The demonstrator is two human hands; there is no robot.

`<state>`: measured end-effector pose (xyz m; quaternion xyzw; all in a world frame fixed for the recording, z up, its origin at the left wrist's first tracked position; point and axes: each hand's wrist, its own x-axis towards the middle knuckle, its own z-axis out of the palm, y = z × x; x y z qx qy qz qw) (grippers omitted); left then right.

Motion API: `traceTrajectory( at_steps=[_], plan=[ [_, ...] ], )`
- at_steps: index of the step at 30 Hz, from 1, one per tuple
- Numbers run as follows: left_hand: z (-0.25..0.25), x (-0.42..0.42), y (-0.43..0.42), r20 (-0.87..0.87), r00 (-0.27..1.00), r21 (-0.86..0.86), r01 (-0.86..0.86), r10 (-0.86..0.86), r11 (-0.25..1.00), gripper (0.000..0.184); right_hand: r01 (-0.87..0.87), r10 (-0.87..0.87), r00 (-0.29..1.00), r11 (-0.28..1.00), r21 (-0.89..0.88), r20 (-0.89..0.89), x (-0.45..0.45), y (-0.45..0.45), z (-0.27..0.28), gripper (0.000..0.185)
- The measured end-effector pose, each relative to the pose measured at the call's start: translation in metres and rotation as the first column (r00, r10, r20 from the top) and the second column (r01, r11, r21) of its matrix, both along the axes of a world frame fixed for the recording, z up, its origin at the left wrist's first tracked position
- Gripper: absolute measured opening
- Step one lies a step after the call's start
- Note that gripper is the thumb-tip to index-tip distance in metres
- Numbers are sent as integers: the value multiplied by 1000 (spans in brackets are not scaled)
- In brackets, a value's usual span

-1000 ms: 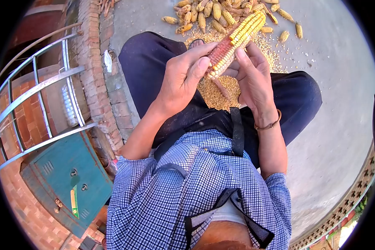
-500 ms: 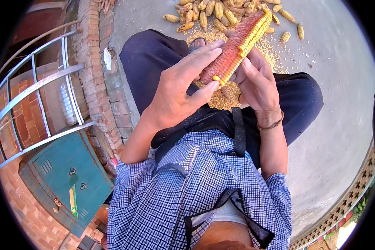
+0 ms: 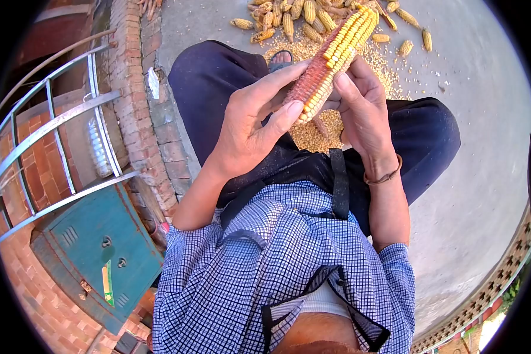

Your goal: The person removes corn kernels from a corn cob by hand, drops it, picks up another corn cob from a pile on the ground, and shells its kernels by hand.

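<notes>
Gripping a part-bare corn cob (image 3: 335, 58), left hand (image 3: 248, 128) half-curled at its near end, right hand (image 3: 366, 115) half-closed alongside, you risk dropping it if either slips.

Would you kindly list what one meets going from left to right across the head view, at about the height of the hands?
Metal railing → brick edging → white scrap → left hand → partly stripped ear of corn → right hand → dark-trousered right knee.

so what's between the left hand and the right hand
In the head view, a partly shelled ear of corn bridges the left hand and the right hand, touching both; loose kernels show beyond it.
</notes>
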<state>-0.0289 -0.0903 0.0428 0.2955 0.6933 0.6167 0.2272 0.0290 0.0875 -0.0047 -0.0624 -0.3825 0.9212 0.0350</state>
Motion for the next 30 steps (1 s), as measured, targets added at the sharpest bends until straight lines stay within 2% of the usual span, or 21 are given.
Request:
traceTrajectory(
  at_steps=[7,10,13,16,19,22,26,30],
  plan=[
    [0,4,7,200,980,73,-27,12,997,49,51,-53,998,994,94,18,0,0,0,40],
    [-7,5,9,185,982,67,-50,37,997,47,94,-100,994,986,140,35,-2,-3,2,38],
    [-17,5,9,47,999,39,-26,24,999,46,134,-143,989,974,183,32,-1,-4,2,36],
    [-21,6,6,69,996,-34,-47,50,998,43,139,-150,988,969,204,40,0,-4,3,35],
    [-33,8,8,144,984,45,-109,102,993,41,146,-160,986,964,223,47,0,-6,3,34],
    [-38,10,9,108,986,31,-128,124,991,40,140,-159,985,960,244,60,0,-5,2,33],
    [-34,8,11,278,950,70,-170,144,983,41,149,-172,983,956,251,71,-2,-7,4,32],
    [-31,6,14,356,924,87,-180,138,980,41,119,-140,986,970,213,88,-2,-3,5,30]
  ],
)
